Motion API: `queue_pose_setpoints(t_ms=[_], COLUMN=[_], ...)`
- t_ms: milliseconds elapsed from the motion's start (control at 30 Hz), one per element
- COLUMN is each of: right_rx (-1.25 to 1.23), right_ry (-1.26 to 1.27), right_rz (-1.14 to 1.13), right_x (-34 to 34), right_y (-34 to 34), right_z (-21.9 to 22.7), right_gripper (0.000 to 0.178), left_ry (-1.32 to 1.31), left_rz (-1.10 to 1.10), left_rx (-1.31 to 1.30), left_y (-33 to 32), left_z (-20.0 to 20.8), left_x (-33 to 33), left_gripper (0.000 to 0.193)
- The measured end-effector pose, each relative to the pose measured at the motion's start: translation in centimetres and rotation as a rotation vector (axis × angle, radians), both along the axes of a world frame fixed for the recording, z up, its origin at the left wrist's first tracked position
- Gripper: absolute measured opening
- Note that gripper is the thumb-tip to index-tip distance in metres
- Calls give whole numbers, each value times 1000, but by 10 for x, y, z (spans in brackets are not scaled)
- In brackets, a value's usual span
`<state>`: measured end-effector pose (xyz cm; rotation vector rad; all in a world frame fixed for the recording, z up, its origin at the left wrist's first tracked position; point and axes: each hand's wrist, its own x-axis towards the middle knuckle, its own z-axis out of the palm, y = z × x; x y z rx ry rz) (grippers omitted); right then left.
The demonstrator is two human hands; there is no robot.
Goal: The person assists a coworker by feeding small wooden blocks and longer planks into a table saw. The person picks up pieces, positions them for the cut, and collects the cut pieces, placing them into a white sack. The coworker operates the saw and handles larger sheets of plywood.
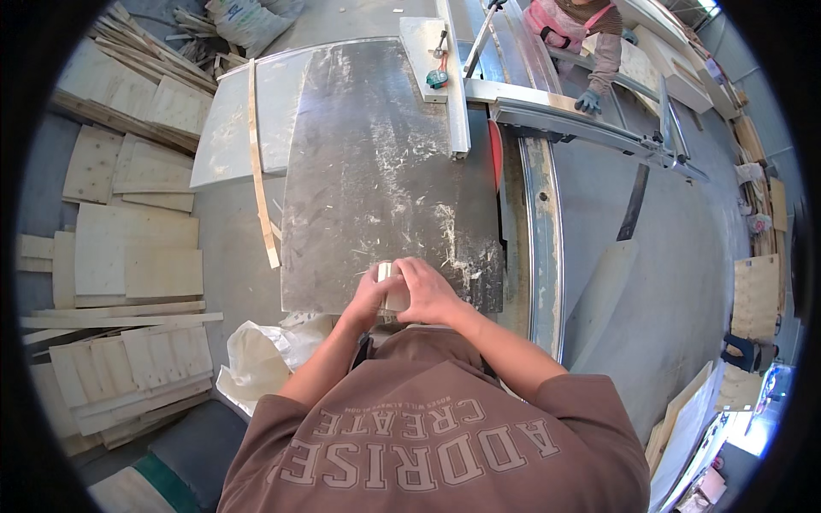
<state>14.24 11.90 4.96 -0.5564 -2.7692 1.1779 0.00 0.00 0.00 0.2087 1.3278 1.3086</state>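
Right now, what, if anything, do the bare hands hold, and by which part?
A small pale block, by its sides: left hand on its left, right hand on its right.

Bright, soft light — glare lower right — edges bent, corners black.

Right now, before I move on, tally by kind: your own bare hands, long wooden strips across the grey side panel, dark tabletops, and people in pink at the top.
Bare hands: 2 (left hand, right hand), around pale material
Long wooden strip across the grey side panel: 1
Dark tabletop: 1
Person in pink: 1
Total: 5
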Motion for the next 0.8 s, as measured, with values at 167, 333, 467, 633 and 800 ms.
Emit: queue_pose_setpoints(t_ms=[167, 333, 467, 633, 800], right_rx=[292, 396, 395, 110, -322], right_ry=[-240, -258, -311, -334, -320], right_rz=[16, -8, -48, -479, -700], right_x=[11, 4, 18, 33, 44], right_y=[-22, -38, -33, -47, -53], right_z=[-37, -89, -104, -106, -173], right_gripper=[73, 73, 85, 100, 60], left_ry=[628, 574, 839, 921, 919], left_rz=[-119, -135, -255, -278, -291], left_rx=[-212, -218, -334, -345, -317], left_y=[-17, -32, -15, -18, -20], left_z=[-35, -138, -103, -103, -122], left_x=[13, -4, 17, 32, 35], left_gripper=[36, 36, 40, 46, 57])
